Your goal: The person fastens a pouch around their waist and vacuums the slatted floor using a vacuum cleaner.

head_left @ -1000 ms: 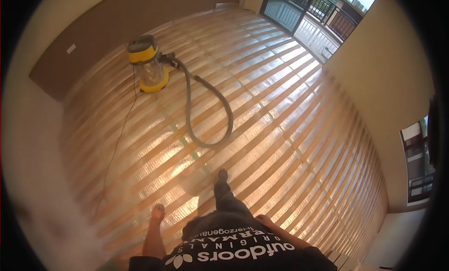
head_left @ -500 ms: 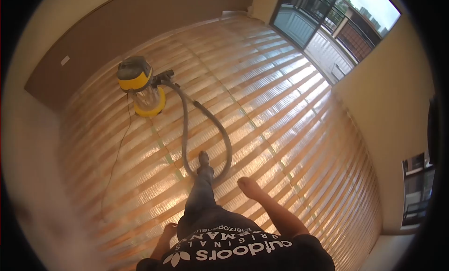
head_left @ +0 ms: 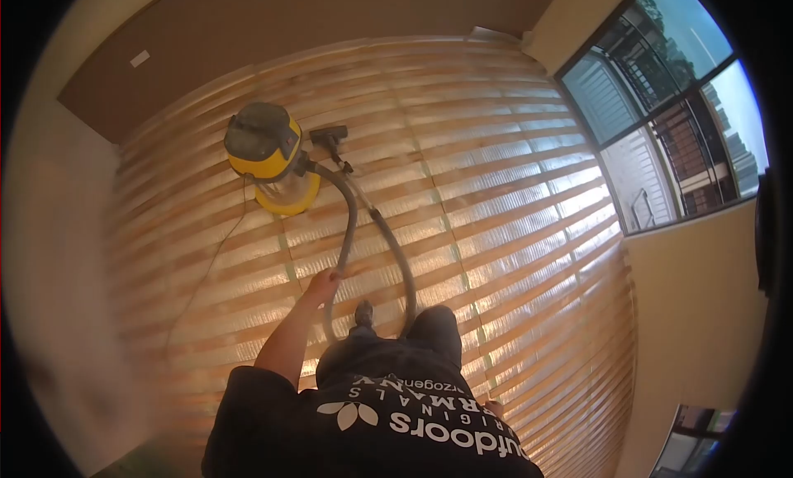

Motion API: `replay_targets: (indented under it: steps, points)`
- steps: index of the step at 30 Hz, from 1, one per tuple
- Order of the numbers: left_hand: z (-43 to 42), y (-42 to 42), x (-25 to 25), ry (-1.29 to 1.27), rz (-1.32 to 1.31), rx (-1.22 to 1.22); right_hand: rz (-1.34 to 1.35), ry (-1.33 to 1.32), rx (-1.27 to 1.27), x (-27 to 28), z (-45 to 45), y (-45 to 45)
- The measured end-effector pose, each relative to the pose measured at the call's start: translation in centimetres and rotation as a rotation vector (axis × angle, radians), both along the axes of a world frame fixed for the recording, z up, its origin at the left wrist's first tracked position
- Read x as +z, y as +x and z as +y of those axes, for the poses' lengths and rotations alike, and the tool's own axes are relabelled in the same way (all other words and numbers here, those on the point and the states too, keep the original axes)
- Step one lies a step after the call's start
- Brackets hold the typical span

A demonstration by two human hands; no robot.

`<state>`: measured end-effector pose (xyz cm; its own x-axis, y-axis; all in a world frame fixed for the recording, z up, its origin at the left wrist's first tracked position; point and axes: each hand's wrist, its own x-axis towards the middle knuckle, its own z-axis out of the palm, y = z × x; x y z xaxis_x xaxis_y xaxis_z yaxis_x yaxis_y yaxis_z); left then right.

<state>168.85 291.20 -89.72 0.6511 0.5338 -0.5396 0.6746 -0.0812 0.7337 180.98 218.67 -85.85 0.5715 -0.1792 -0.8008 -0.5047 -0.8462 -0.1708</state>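
My left hand (head_left: 324, 286) is swung forward, its fingers curled with nothing seen in them. From above it overlaps the grey vacuum hose (head_left: 400, 259); no grip on the hose shows. The hose loops from a yellow-and-black vacuum cleaner (head_left: 264, 152) toward my feet. A dark floor nozzle (head_left: 330, 134) lies beside the vacuum. My right hand (head_left: 494, 408) is back at my right side, mostly hidden by my black shirt (head_left: 372, 433), its fingers not clear.
Silvery sheeting with tan stripes covers the floor (head_left: 512, 255). A thin power cord (head_left: 216, 253) trails left from the vacuum. A brown wall panel (head_left: 289, 24) stands ahead, with a glass sliding door (head_left: 615, 106) to a balcony at the right.
My left hand has swung forward from my side while my right hand has swung back. My right leg has come forward. The vacuum appears closer, and the view has turned left.
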Motion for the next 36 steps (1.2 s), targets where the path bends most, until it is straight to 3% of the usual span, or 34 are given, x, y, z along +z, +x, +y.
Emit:
replay_targets:
  steps: [2, 4, 7, 9, 10, 11, 12, 13, 14, 15, 16, 17, 18, 20, 21, 22, 24, 25, 27, 28, 29, 30, 31, 32, 34, 35, 36]
  points:
    - [2.4, 7.1, 2.1, -0.025, -0.085, 0.075, 0.020, -0.097, 0.670, -6.9, -3.0, 4.6]
    - [4.2, 12.2, 2.1, -0.052, -0.122, 0.131, 0.011, -0.115, 1.231, -9.8, -1.4, 9.8]
    - [5.0, 14.8, -1.3, -0.003, -0.058, 0.206, -0.019, -0.034, 1.166, -14.5, 5.8, 23.1]
    - [4.5, 14.4, -5.0, 0.008, -0.021, 0.245, -0.119, 0.014, 1.293, -18.4, 12.4, 34.1]
    - [4.3, 13.1, -9.4, -0.019, 0.068, 0.250, -0.197, 0.036, 1.398, -19.8, 16.1, 39.3]
    - [3.7, 12.5, -7.5, 0.001, 0.276, 0.242, -0.343, 0.070, 1.536, -21.3, 19.7, 43.9]
    - [3.4, 12.3, -5.9, 0.016, 0.479, 0.227, -0.206, 0.290, 1.116, -12.7, 26.4, 50.5]
    - [3.4, 11.6, -6.2, 0.030, 0.430, 0.234, -0.373, 0.410, 1.477, -12.3, 30.1, 57.2]
    - [3.2, 10.3, -7.2, 0.037, 0.379, 0.239, -0.222, 0.615, 0.948, -17.9, 30.7, 64.4]
    - [3.5, 11.7, -5.8, 0.038, 0.389, 0.348, -0.036, 0.516, 0.548, -10.3, 38.3, 68.1]
    - [3.9, 13.3, -4.0, 0.043, 0.392, 0.460, -0.549, 0.562, 1.390, -15.7, 38.4, 77.0]
    - [5.4, 15.7, 0.1, 0.031, 0.469, 0.673, -0.346, 0.357, 1.227, -12.6, 43.5, 81.0]
    - [6.8, 16.3, -0.3, 0.102, 0.461, 0.696, -0.171, 0.130, 1.069, -9.1, 48.8, 85.0]
    - [12.8, 17.1, -2.2, 0.282, 0.457, 0.670, -0.120, 0.515, 0.412, -7.2, 55.6, 91.2]
    - [16.0, 17.7, -4.1, 0.373, 0.464, 0.620, -0.151, 0.403, 0.468, -5.2, 59.8, 92.8]
    - [19.6, 19.5, -3.6, 0.488, 0.414, 0.676, -0.185, 0.480, 0.477, -5.3, 62.3, 94.6]
    - [28.5, 24.0, 0.2, 0.636, 0.405, 0.771, -0.255, 0.523, 0.547, -5.8, 68.2, 96.4]
    - [33.1, 26.1, 1.7, 0.662, 0.450, 0.817, -0.309, 0.489, 0.775, -7.3, 70.3, 97.1]
    - [41.7, 28.5, 1.9, 0.781, 0.547, 0.830, -0.560, 0.321, 1.619, -16.8, 72.0, 101.6]
    - [45.9, 28.7, 1.0, 0.824, 0.600, 0.836, -0.624, 0.211, 1.945, -10.8, 77.3, 95.7]
    - [47.9, 28.9, -0.1, 0.840, 0.666, 0.820, -0.246, 0.059, 1.857, -8.7, 81.9, 92.4]
    - [49.4, 29.5, -0.1, 0.834, 0.748, 0.751, -0.127, 0.159, 2.008, -8.7, 85.1, 90.6]
    - [52.1, 30.0, 0.4, 0.862, 0.819, 0.690, -0.049, 0.426, 1.738, -7.6, 88.6, 87.4]
    - [53.9, 29.7, 0.8, 0.839, 0.810, 0.664, 0.020, 0.384, 1.967, -8.5, 92.3, 86.8]
    - [54.9, 29.4, 0.7, 0.757, 0.797, 0.602, -0.006, 0.257, 2.004, -15.1, 97.2, 87.2]
    - [54.9, 29.4, 0.5, 0.727, 0.772, 0.535, -0.058, 0.383, 1.917, -17.1, 99.8, 86.9]
    - [54.7, 29.6, 0.2, 0.695, 0.747, 0.472, -0.040, 0.306, 1.917, -18.2, 103.7, 85.6]
